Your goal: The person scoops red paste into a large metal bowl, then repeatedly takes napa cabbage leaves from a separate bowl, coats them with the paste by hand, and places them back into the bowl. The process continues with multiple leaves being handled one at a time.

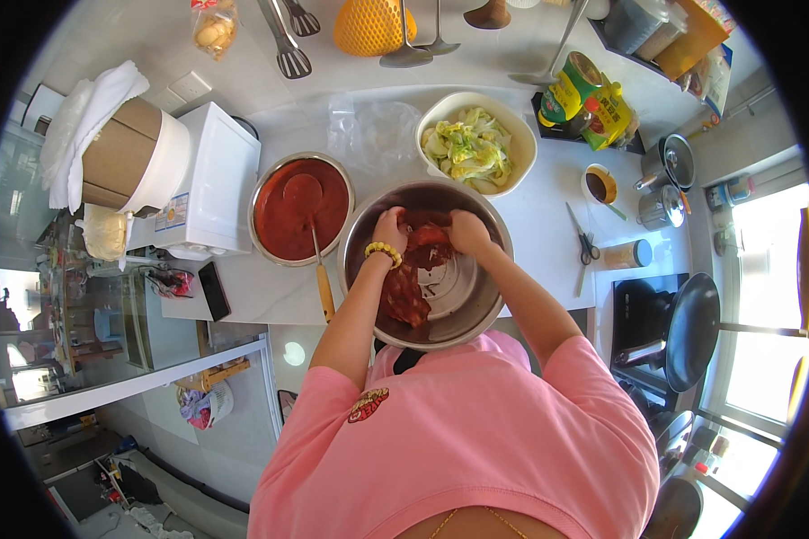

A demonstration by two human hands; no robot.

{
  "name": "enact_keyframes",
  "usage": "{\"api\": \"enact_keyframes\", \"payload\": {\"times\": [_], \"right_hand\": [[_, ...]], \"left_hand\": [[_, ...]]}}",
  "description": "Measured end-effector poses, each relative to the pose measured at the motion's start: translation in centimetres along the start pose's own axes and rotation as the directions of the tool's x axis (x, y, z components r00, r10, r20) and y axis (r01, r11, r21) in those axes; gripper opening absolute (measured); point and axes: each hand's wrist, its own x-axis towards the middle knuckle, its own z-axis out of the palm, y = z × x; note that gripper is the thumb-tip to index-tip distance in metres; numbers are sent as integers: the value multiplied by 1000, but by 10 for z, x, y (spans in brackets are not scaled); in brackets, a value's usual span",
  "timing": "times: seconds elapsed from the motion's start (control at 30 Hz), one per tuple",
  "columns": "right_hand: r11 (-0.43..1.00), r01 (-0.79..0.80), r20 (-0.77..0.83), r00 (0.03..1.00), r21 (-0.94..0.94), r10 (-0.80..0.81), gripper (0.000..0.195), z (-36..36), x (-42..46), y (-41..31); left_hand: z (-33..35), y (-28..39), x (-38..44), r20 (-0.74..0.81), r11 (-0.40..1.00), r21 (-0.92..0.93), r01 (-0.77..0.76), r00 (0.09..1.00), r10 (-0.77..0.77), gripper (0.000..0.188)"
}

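Both of my hands are inside a large stainless steel bowl [475, 306] at the counter's front edge. My left hand [391, 232], with a yellow bead bracelet at the wrist, and my right hand [470, 232] press on pieces of red, sauce-coated food [408, 296]; their fingertips are partly hidden in it. Left of this bowl stands a metal basin of red sauce [270, 222] with a wooden-handled ladle [323, 290] resting in it. Behind, a cream bowl [529, 148] holds cut cabbage leaves [475, 145].
A clear plastic bag [371, 131] lies behind the bowls. On the right are scissors [588, 249], a small sauce cup [598, 185], a lidded jar [627, 255] and a frying pan [694, 330] by the cooktop. A phone [214, 291] and a white appliance [209, 182] are left.
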Motion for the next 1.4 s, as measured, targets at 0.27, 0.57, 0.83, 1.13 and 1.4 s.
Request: {"api": "enact_keyframes", "payload": {"times": [0.27,0.57,0.83,1.13,1.4], "right_hand": [[806,229,-37,955,-546,-296,32,40,-8,-8],[959,175,39,985,-223,-170,20,9,4,-3],[833,426,-63,877,-353,-476,31,22,-13,-23],[721,561,164,822,-407,-546,29,27,-4,-13],[882,29,-143,984,-471,-108,22,31,-5,-11]], "left_hand": [[-9,26,-28,273,829,554,-78,957,-93,26],[-11,18,-8,105,985,165,46,992,-64,20],[-8,22,-28,282,860,477,-179,958,43,40],[-12,24,-29,210,925,370,-83,978,3,32],[-11,19,-24,220,931,343,-129,974,54,32]]}}
